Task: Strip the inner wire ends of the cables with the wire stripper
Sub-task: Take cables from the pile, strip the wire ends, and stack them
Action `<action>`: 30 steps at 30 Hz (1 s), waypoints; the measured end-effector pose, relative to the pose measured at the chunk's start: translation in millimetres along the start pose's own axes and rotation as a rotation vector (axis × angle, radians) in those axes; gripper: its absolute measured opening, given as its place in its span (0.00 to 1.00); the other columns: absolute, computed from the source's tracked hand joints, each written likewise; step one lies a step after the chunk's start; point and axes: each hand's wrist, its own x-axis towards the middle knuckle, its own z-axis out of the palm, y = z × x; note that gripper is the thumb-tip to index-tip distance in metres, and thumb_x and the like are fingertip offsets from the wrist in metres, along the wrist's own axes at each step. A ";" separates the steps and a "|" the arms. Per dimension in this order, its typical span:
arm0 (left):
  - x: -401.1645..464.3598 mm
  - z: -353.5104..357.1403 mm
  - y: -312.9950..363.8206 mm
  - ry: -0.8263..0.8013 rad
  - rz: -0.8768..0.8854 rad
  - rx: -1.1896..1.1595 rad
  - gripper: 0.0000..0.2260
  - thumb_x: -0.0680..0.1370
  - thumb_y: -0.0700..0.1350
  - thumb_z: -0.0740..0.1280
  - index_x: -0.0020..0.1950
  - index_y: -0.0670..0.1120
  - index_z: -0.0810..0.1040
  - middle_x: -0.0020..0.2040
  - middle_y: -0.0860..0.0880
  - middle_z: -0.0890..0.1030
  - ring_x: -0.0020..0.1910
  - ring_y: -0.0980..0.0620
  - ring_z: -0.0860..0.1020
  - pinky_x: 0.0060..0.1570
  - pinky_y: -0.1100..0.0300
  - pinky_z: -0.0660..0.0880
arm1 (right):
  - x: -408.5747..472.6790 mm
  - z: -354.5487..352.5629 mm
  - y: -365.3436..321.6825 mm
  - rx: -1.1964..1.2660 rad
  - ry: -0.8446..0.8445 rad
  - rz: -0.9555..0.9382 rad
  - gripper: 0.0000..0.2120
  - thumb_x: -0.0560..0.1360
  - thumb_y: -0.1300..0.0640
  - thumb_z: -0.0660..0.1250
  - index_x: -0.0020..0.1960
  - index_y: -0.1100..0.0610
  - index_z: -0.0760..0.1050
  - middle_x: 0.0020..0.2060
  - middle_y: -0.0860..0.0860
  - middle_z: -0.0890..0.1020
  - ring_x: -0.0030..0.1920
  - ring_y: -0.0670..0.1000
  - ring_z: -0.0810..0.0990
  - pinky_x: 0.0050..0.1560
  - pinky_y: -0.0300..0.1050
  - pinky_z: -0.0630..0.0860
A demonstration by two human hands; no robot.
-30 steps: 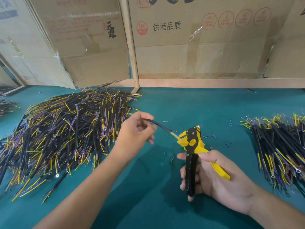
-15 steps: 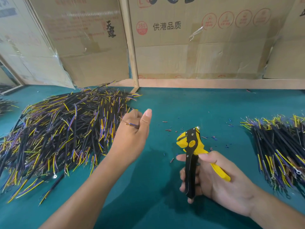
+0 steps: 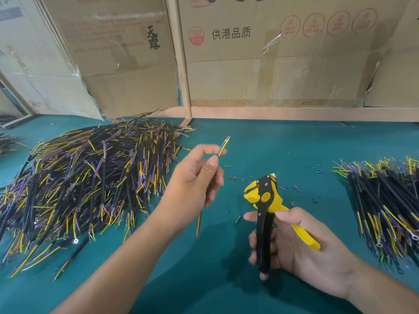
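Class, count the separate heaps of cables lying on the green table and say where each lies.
3: a big heap at left, a heap at right, a partly cut-off one at the far left edge.

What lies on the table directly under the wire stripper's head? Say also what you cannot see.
Under the wire stripper, small snipped insulation bits dot the green table. The right hand hides the table below the handles.
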 end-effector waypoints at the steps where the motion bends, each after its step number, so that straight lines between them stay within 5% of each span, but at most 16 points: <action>1: -0.2 0.0 0.8 -0.013 -0.002 -0.003 0.07 0.85 0.46 0.57 0.56 0.54 0.74 0.34 0.51 0.75 0.24 0.52 0.66 0.25 0.64 0.64 | 0.0 0.1 -0.1 0.005 -0.002 0.002 0.37 0.66 0.48 0.72 0.69 0.66 0.70 0.45 0.67 0.77 0.43 0.66 0.80 0.40 0.60 0.77; 15: -1.5 0.6 -2.6 -0.108 0.029 -0.037 0.10 0.85 0.42 0.54 0.53 0.54 0.72 0.41 0.51 0.75 0.26 0.54 0.59 0.25 0.66 0.59 | -0.3 -1.3 -0.2 0.010 -0.012 0.001 0.37 0.64 0.50 0.74 0.67 0.67 0.72 0.45 0.67 0.77 0.44 0.67 0.80 0.42 0.61 0.78; 20: -1.7 2.3 -4.7 -0.079 0.132 0.079 0.09 0.85 0.44 0.55 0.53 0.55 0.73 0.41 0.49 0.74 0.27 0.57 0.61 0.28 0.69 0.61 | -0.7 1.6 2.5 0.072 -0.049 -0.070 0.34 0.61 0.63 0.70 0.67 0.67 0.71 0.48 0.68 0.76 0.48 0.69 0.78 0.51 0.63 0.79; 24: -3.7 2.7 -4.5 -0.033 0.207 0.278 0.08 0.85 0.47 0.55 0.54 0.57 0.72 0.41 0.52 0.74 0.30 0.54 0.63 0.30 0.62 0.63 | 0.4 1.2 6.4 0.096 -0.103 -0.120 0.30 0.65 0.69 0.68 0.67 0.65 0.73 0.52 0.69 0.76 0.54 0.69 0.78 0.60 0.67 0.75; 26: -5.4 4.2 -2.4 -0.003 0.265 0.378 0.07 0.85 0.46 0.55 0.54 0.56 0.71 0.41 0.52 0.74 0.31 0.56 0.65 0.32 0.65 0.63 | 1.7 -1.4 6.5 0.089 -0.094 -0.127 0.27 0.71 0.64 0.71 0.70 0.62 0.73 0.52 0.67 0.77 0.55 0.67 0.78 0.63 0.67 0.73; 30: -7.7 6.9 1.7 0.049 0.339 0.491 0.07 0.85 0.45 0.56 0.55 0.55 0.71 0.41 0.52 0.73 0.33 0.56 0.66 0.34 0.71 0.62 | 5.0 -4.1 1.4 0.127 0.006 -0.095 0.34 0.73 0.35 0.71 0.70 0.57 0.75 0.44 0.62 0.78 0.46 0.61 0.79 0.59 0.69 0.74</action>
